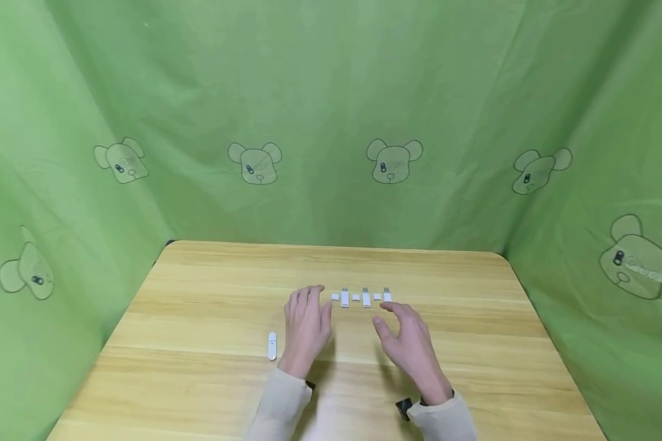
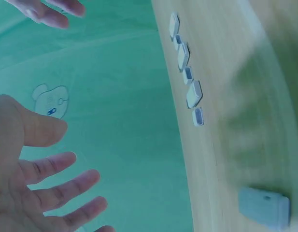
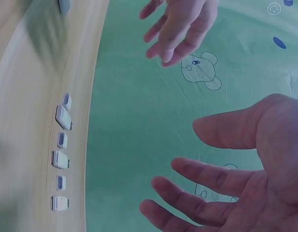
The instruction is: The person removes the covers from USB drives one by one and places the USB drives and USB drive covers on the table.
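Observation:
Three white USB sticks without caps, the left one [image 1: 344, 299], the middle one [image 1: 366, 299] and the right one [image 1: 387, 295], lie in a row with their metal plugs pointing away. To the left of each lies a small white cap: the left cap [image 1: 335, 297], the middle cap [image 1: 355, 297] and the right cap [image 1: 377, 296]. A capped USB stick [image 1: 272, 346] lies apart, left of my left hand [image 1: 307, 324]. That hand hovers over the table, fingers spread and holding nothing. My right hand [image 1: 410, 346], also holding nothing, is raised near the right stick, fingers loosely bent.
The wooden table [image 1: 209, 306] has rounded far corners. Green curtains [image 1: 325, 208] printed with bear heads hang behind it and on both sides. A black wrist strap piece [image 1: 404, 408] shows at the right sleeve.

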The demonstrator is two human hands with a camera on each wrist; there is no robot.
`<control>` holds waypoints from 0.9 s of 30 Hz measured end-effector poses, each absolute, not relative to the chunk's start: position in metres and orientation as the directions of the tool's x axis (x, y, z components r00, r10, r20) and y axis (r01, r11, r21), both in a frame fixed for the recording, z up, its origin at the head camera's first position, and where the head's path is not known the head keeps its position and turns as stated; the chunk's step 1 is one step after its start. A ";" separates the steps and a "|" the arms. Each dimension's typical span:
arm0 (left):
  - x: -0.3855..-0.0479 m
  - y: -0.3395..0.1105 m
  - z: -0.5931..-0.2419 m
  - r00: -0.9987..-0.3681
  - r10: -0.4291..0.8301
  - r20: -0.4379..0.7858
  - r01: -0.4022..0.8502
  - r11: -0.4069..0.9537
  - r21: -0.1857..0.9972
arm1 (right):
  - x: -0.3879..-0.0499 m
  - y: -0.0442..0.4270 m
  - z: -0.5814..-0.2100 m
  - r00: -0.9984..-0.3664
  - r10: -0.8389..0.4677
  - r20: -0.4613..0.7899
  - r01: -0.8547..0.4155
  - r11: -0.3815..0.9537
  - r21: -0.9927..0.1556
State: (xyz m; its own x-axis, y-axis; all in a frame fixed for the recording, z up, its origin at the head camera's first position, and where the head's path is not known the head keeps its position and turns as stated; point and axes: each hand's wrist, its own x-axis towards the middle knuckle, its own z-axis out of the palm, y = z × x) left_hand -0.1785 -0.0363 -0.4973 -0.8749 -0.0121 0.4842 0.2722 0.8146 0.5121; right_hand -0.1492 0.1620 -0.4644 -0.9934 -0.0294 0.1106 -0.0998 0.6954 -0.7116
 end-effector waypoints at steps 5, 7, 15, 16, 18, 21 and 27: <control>-0.159 -0.043 -0.497 -0.854 0.011 0.521 0.319 0.802 0.506 | -0.150 0.153 -0.470 -0.990 -0.050 0.133 -0.130 0.700 -0.703; -0.153 -0.047 -0.496 -0.842 0.010 0.539 0.332 0.797 0.504 | -0.150 0.147 -0.472 -0.988 -0.064 0.139 -0.144 0.704 -0.695; -0.140 -0.056 -0.494 -0.827 -0.015 0.562 0.331 0.795 0.508 | -0.152 0.115 -0.482 -0.977 -0.154 0.144 -0.211 0.723 -0.657; -0.139 -0.056 -0.494 -0.825 -0.017 0.564 0.331 0.795 0.508 | -0.153 0.111 -0.483 -0.976 -0.168 0.139 -0.218 0.724 -0.655; -0.138 -0.057 -0.493 -0.822 -0.023 0.568 0.329 0.795 0.509 | -0.154 0.105 -0.486 -0.973 -0.193 0.130 -0.230 0.723 -0.652; -0.137 -0.059 -0.493 -0.819 -0.033 0.573 0.326 0.795 0.512 | -0.158 0.096 -0.489 -0.961 -0.242 0.132 -0.270 0.724 -0.634; -0.135 -0.061 -0.493 -0.810 -0.040 0.584 0.332 0.790 0.515 | -0.167 0.084 -0.495 -0.942 -0.307 0.137 -0.324 0.720 -0.613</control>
